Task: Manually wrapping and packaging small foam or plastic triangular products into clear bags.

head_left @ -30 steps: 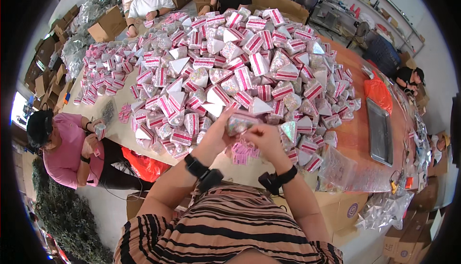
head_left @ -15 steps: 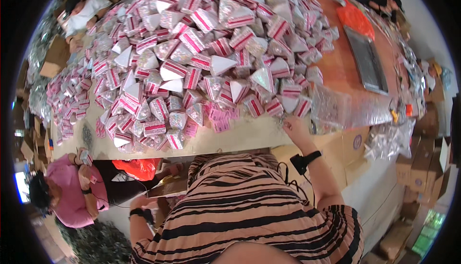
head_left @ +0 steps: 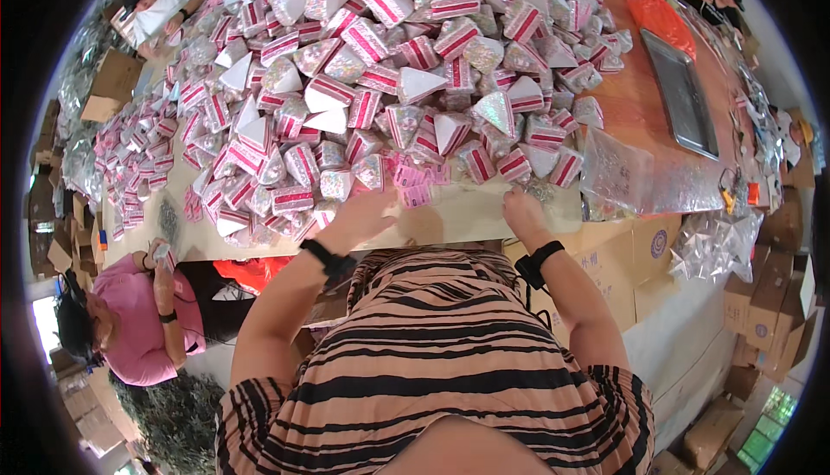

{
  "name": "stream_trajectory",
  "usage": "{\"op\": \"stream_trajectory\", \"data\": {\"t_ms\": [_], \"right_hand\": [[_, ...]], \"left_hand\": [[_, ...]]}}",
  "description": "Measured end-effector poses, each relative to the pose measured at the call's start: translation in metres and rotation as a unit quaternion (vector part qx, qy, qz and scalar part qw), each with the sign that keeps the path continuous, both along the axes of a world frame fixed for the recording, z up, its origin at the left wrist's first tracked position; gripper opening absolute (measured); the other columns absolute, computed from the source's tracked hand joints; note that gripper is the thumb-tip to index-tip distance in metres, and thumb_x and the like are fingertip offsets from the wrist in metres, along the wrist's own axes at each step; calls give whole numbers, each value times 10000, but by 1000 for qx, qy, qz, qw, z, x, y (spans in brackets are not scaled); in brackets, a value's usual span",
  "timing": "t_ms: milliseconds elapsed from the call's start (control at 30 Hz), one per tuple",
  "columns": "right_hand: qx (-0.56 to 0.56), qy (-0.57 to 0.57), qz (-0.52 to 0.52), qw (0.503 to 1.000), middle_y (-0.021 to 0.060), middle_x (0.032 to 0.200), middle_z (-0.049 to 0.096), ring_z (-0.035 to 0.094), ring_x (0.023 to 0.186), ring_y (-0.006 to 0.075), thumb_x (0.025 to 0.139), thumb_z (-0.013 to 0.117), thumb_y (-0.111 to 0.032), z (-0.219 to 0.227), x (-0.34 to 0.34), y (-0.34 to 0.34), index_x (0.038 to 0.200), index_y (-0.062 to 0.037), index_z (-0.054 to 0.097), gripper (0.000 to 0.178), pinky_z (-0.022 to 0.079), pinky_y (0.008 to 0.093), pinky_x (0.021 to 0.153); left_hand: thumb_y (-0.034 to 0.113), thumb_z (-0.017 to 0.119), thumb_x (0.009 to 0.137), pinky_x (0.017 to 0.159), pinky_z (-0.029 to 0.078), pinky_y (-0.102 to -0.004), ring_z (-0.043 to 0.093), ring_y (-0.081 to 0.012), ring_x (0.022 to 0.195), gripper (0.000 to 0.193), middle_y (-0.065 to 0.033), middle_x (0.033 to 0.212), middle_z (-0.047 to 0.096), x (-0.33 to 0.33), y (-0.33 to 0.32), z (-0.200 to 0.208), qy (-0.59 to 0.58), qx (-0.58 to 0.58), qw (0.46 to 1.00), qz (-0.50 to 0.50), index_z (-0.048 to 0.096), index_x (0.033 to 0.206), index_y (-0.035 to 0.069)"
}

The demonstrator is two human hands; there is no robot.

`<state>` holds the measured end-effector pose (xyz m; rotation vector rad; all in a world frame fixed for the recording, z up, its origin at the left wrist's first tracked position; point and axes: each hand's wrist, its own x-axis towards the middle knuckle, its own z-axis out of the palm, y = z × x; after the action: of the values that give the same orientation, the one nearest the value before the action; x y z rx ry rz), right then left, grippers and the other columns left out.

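The left hand (head_left: 367,216) lies open and flat on the table's pale near edge (head_left: 467,216), fingertips just beside a few loose pink tags (head_left: 413,188), while the right hand (head_left: 522,209) reaches among small glittery bits by a clear bag (head_left: 616,172); whether it pinches anything cannot be told. Beyond both hands a huge heap of red-striped triangular gift boxes (head_left: 389,69) covers the table, suggesting much is assembled, though loose tags remain unattached

Pink-and-white striped, glittery silver boxes (head_left: 380,86); orange table (head_left: 635,112)
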<state>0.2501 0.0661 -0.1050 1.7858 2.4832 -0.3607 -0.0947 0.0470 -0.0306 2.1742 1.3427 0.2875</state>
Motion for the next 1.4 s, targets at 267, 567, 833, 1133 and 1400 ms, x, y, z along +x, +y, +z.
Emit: {"op": "stream_trajectory", "data": {"t_ms": [267, 567, 833, 1133, 1400], "right_hand": [[36, 83, -20, 996, 164, 776, 606, 616, 706, 349, 751, 564, -110, -9, -13, 9, 749, -19, 602, 98, 510, 422, 624], [141, 277, 107, 944, 139, 731, 556, 583, 656, 336, 724, 611, -69, 46, -39, 12, 746, -32, 542, 81, 483, 419, 591], [-22, 463, -26, 886, 138, 742, 596, 596, 617, 284, 729, 630, -88, 54, -63, 25, 793, -5, 622, 105, 474, 321, 536], [-96, 316, 157, 931, 162, 754, 632, 614, 595, 298, 736, 599, -81, 26, -91, 47, 826, 44, 642, 159, 502, 379, 589], [-49, 123, 196, 972, 242, 717, 603, 607, 721, 381, 702, 558, -79, 21, -129, 54, 708, 43, 614, 135, 492, 460, 669]], "left_hand": [[233, 614, 769, 710, 483, -390, 605, -316, 806, 245, -147, 894, 620, 70, 30, -36, 58, -61, 996, 8, 618, 931, 49], [195, 635, 819, 560, 539, -277, 647, -163, 635, 196, -84, 743, 658, 121, 55, -32, -269, -339, 884, 179, 665, 847, 3], [127, 655, 816, 568, 550, -267, 648, -167, 616, 166, -102, 750, 656, 102, 51, -40, -382, -350, 819, 248, 646, 835, -38], [150, 657, 812, 556, 552, -281, 646, -185, 595, 205, -115, 732, 645, 60, 40, -45, -302, -401, 809, 305, 634, 843, -52], [121, 642, 738, 503, 489, -336, 621, -239, 551, 221, -176, 697, 616, 28, 25, -68, -191, -264, 900, 288, 637, 886, -44]]}}
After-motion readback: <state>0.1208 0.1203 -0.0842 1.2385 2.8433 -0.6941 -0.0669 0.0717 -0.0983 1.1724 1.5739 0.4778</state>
